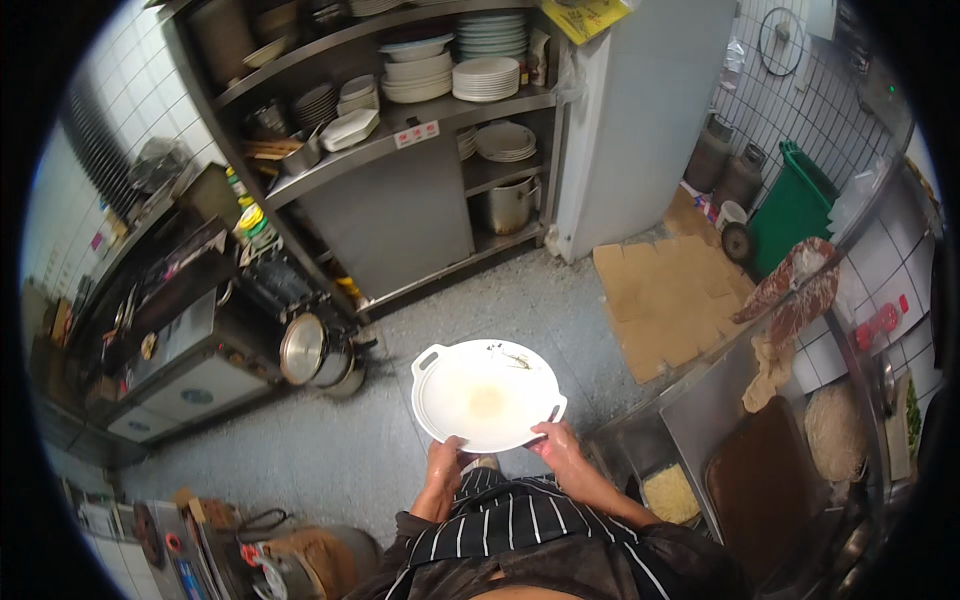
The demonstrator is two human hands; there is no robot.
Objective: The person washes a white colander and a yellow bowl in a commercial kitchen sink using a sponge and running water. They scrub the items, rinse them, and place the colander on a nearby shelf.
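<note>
A white oval serving plate [442,397] with a slotted handle at each end is held level in front of my striped apron [517,517]. A dark painted motif marks its far rim, and a faint tan patch shows at its centre. My left hand [447,465] grips the near-left rim, thumb on top and fingers hidden beneath. On the near-right rim, close to one slotted handle, my right hand [556,450] has its thumb over the edge. Both hands look wet.
Ahead stands a steel cabinet [382,225] with stacked plates [486,79] and a stockpot [510,206]. Flattened cardboard [667,300] covers the floor at right, near a green wheeled bin [795,210]. A steel counter [690,382] with a brown board [765,472] flanks my right side; a lidded pot [304,349] stands left.
</note>
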